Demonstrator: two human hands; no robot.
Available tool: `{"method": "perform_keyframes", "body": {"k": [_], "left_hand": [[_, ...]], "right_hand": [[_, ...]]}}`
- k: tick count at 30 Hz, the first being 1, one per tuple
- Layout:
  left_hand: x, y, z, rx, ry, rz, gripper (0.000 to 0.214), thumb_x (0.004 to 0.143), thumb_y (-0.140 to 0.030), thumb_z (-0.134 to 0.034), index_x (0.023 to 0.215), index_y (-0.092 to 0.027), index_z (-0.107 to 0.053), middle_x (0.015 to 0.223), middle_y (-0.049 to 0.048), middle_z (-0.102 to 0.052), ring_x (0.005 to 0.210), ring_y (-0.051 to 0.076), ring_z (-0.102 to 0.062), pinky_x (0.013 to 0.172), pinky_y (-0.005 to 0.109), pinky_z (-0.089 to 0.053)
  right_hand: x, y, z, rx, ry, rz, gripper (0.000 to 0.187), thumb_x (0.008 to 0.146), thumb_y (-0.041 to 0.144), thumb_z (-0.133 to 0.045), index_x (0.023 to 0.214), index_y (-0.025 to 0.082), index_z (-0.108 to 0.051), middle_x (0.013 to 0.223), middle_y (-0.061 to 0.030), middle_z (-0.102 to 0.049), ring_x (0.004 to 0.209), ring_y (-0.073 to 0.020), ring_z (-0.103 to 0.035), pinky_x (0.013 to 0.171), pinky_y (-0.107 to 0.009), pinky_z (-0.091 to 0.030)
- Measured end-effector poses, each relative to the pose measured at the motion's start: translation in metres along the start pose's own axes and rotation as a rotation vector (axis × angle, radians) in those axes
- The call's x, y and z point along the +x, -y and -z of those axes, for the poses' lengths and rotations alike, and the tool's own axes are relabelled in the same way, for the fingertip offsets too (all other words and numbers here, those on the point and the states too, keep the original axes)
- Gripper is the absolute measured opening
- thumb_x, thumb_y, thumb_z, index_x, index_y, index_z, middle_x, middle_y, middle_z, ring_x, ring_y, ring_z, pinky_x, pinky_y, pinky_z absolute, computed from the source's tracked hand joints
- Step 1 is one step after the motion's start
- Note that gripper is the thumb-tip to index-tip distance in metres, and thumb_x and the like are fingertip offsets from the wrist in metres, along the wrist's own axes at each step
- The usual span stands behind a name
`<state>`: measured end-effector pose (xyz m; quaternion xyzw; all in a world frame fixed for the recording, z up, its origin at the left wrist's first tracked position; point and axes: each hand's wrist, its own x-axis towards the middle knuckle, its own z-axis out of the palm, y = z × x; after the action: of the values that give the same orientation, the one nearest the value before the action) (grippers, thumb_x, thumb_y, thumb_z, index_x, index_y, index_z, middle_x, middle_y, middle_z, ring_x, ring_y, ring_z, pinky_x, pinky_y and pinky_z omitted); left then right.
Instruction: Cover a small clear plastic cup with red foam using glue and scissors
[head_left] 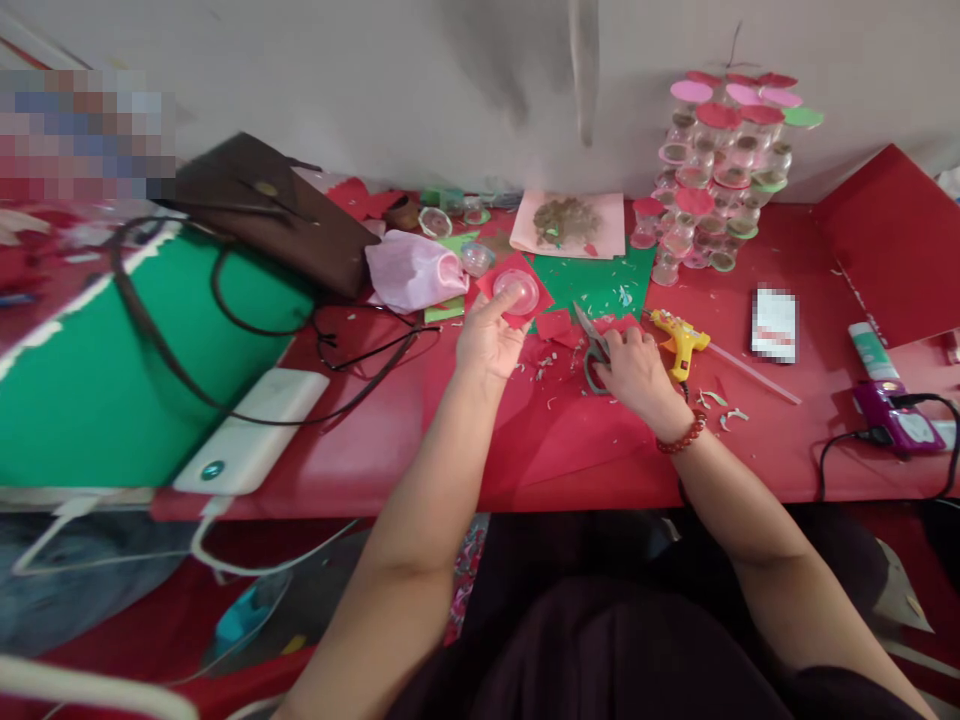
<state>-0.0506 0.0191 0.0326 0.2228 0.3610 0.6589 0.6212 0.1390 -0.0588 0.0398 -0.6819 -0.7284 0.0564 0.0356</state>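
Observation:
My left hand (491, 335) is closed on a square of red paper (543, 292), thumb on top. A small clear plastic cup (527, 290) rests against that paper under the thumb. To the right, my right hand (637, 365) lies over dark-handled scissors (594, 372), its fingers curled at the handles and the blades pointing away to the upper left. Some of those fingers' undersides are hidden. Between the hands is a cut piece of red paper (553, 325). A yellow glue gun (684, 345) lies just right of my right hand, with a clear glue stick (757, 375) behind it.
A hanging stack of clear cups with coloured discs (720, 180) stands at the back right. Dark bag (277, 220), pink pouch (412, 272) and white power strip (251, 430) are at left. Paper scraps surround a green sheet (600, 280). A purple adapter (900, 418) trails cords at right.

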Motion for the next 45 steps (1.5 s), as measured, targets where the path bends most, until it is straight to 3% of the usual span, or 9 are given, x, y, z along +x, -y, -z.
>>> {"method": "perform_keyframes", "body": {"k": [6,11,14,22,25,29,36,41,45], "left_hand": [[-0.003,0.005,-0.002,0.012,0.054,0.032,0.038,0.060,-0.016,-0.089,0.085,-0.023,-0.061,0.084,-0.0045,-0.074,0.083,0.015,-0.074,0.075,0.026,-0.059],[-0.004,0.003,-0.001,0.001,0.065,0.027,0.043,0.060,-0.018,-0.091,0.088,-0.025,-0.060,0.091,-0.0059,-0.074,0.094,0.015,-0.073,0.086,0.030,-0.061],[-0.005,0.002,-0.001,-0.004,0.098,0.038,0.041,0.063,-0.020,-0.091,0.090,-0.026,-0.060,0.094,-0.0045,-0.074,0.100,0.016,-0.073,0.093,0.033,-0.062],[-0.001,0.003,0.000,0.065,0.098,0.047,0.037,0.068,-0.029,-0.091,0.094,-0.024,-0.066,0.095,-0.0005,-0.076,0.096,0.018,-0.074,0.084,0.031,-0.061],[0.002,0.004,0.001,0.046,0.099,0.057,0.040,0.065,-0.033,-0.093,0.094,-0.023,-0.066,0.094,-0.0004,-0.076,0.091,0.018,-0.073,0.080,0.031,-0.060],[0.000,0.006,0.002,0.035,0.125,0.069,0.041,0.063,-0.032,-0.095,0.092,-0.024,-0.065,0.093,-0.0032,-0.075,0.090,0.016,-0.073,0.082,0.031,-0.060],[-0.011,0.004,-0.006,0.078,0.150,0.115,0.031,0.073,-0.032,-0.089,0.095,-0.026,-0.067,0.093,-0.0028,-0.077,0.089,0.017,-0.074,0.075,0.030,-0.062],[-0.016,0.004,-0.010,0.101,0.209,0.129,0.038,0.071,-0.041,-0.092,0.096,-0.022,-0.071,0.094,0.0014,-0.078,0.081,0.017,-0.073,0.069,0.028,-0.060],[-0.017,0.004,-0.009,0.107,0.288,0.137,0.050,0.061,-0.048,-0.097,0.093,-0.020,-0.072,0.089,0.0009,-0.076,0.077,0.015,-0.071,0.068,0.028,-0.059]], "right_hand": [[-0.002,0.004,0.008,-0.017,-0.044,-0.005,0.038,0.097,0.034,-0.059,0.123,0.007,-0.067,0.129,-0.0251,-0.065,0.121,-0.0367,-0.060,0.101,-0.046,-0.051],[-0.004,0.008,0.015,0.026,0.108,-0.063,0.037,0.098,0.026,-0.056,0.131,0.011,-0.061,0.120,-0.0199,-0.073,0.102,-0.0284,-0.072,0.084,-0.036,-0.055],[0.000,0.003,0.014,0.117,0.086,-0.068,0.033,0.097,0.021,-0.055,0.127,0.010,-0.063,0.114,-0.0201,-0.076,0.099,-0.0279,-0.074,0.083,-0.035,-0.054],[0.012,-0.007,0.001,0.848,-0.055,0.011,0.034,0.084,0.026,-0.069,0.118,0.019,-0.066,0.091,-0.0040,-0.071,0.079,-0.0184,-0.065,0.076,-0.032,-0.051],[0.011,-0.003,-0.001,1.210,-0.017,0.085,0.057,0.076,0.042,-0.078,0.126,0.021,-0.059,0.078,0.0036,-0.056,0.067,-0.0147,-0.051,0.063,-0.030,-0.045],[0.005,-0.001,0.005,1.526,0.051,0.089,0.082,0.070,0.053,-0.079,0.139,0.024,-0.045,0.084,0.0044,-0.050,0.069,-0.0139,-0.047,0.063,-0.030,-0.043],[0.000,-0.002,0.016,1.463,0.145,0.016,0.057,0.071,0.056,-0.078,0.113,0.026,-0.055,0.083,0.0048,-0.050,0.069,-0.0116,-0.044,0.061,-0.028,-0.035],[0.004,-0.006,0.016,1.524,0.162,-0.066,0.060,0.068,0.070,-0.079,0.101,0.025,-0.054,0.077,0.0059,-0.048,0.063,-0.0111,-0.043,0.058,-0.027,-0.034],[0.004,-0.008,0.016,1.373,0.166,0.000,0.060,0.067,0.066,-0.081,0.103,0.025,-0.056,0.077,0.0067,-0.047,0.066,-0.0107,-0.040,0.060,-0.027,-0.033]]}}
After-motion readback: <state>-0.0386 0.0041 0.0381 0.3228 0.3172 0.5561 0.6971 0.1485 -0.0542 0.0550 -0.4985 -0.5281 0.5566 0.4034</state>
